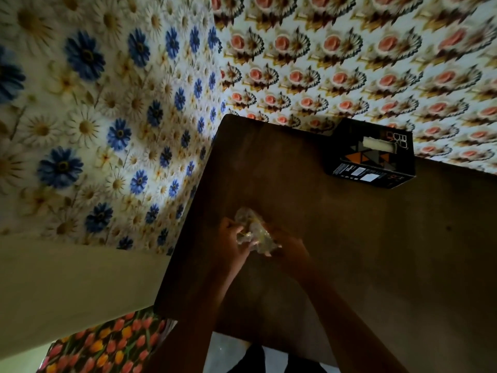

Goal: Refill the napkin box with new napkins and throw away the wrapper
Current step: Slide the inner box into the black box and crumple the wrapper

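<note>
A crumpled clear plastic wrapper (pixel 252 231) with yellow marks is bunched between both my hands above the dark wooden table (pixel 363 251). My left hand (pixel 232 242) grips its left side with curled fingers. My right hand (pixel 286 247) grips its right side. A black napkin box (pixel 372 160) with orange and grey triangles stands at the table's far edge, apart from my hands. White napkins (pixel 379 144) show through the slot in its top.
Floral wallpaper with blue and white daisies covers the left wall, and a rose pattern covers the wall behind the table. A tulip-patterned surface (pixel 107 345) lies at the lower left. The table's left edge runs close to my left forearm.
</note>
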Available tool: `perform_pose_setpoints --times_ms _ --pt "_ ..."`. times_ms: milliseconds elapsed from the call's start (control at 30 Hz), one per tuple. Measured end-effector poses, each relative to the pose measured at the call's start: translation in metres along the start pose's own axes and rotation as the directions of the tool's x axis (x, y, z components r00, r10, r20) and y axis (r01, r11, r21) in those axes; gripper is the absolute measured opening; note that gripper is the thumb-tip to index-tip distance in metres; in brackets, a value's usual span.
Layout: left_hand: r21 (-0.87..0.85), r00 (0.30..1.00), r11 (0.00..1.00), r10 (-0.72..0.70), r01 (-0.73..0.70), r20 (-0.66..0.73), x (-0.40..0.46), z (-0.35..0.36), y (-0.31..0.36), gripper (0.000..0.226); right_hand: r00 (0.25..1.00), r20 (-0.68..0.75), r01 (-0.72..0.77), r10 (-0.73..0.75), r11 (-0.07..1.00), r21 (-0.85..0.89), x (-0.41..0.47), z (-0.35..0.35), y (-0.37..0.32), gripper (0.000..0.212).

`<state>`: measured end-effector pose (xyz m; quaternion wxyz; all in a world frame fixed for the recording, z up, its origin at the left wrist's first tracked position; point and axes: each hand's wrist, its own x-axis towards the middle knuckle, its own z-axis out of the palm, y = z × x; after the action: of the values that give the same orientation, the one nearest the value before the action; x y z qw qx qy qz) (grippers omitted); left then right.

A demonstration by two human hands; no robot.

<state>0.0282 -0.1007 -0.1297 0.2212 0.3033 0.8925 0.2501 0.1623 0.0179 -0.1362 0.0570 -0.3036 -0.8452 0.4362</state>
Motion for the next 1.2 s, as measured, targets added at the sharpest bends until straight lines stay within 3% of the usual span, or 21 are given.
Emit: perform_pose_setpoints --times_ms 167,267,333,433,600,800,1000,1200 --pt "-0.416 0.998 0.908 -0.055 0.051 0.001 -0.014 0.007 -0.016 0.047 0.993 -0.035 0.11 -0.11 0.994 -0.028 0.005 -0.004 -0.011 0.05" --pt "-0.454 0.997 0.889 -0.075 0.064 -0.007 -0.017 0.0 -0.02 0.025 0.997 -0.005 0.074 -0.074 0.995 0.061 -0.002 -0.003 -0.013 0.057" --pt "-0.489 0.997 0.869 -0.078 0.074 0.013 -0.015 0.0 -0.019 0.036 1.0 0.026 0.003 -0.005 0.996 0.089 -0.007 0.001 -0.013 0.053" --pt "-0.514 0.999 0.857 -0.048 0.035 -0.012 -0.018 0.005 -0.012 0.042 0.998 -0.063 0.025 -0.019 0.996 0.088 -0.013 0.005 -0.018 0.044" --pt "-0.715 0.992 0.689 -0.037 0.116 0.125 -0.025 -0.003 0.002 0.047 0.991 -0.12 0.06 -0.054 0.997 0.052 -0.033 -0.014 -0.023 0.04" --pt "-0.811 0.983 0.573 0.045 0.121 0.178 -0.06 -0.025 0.049 0.034 0.942 -0.334 0.059 -0.034 0.996 0.063 -0.074 -0.048 -0.028 0.036" --pt "-0.814 0.991 0.574 0.039 0.085 0.132 -0.097 -0.001 0.11 0.019 0.823 -0.557 -0.046 0.112 0.99 0.131 -0.147 -0.091 -0.033 0.038" --pt "-0.769 0.986 0.638 0.108 0.026 0.124 -0.146 0.041 0.171 0.015 0.738 -0.629 -0.077 0.245 0.956 0.282 -0.221 -0.134 -0.007 0.046"
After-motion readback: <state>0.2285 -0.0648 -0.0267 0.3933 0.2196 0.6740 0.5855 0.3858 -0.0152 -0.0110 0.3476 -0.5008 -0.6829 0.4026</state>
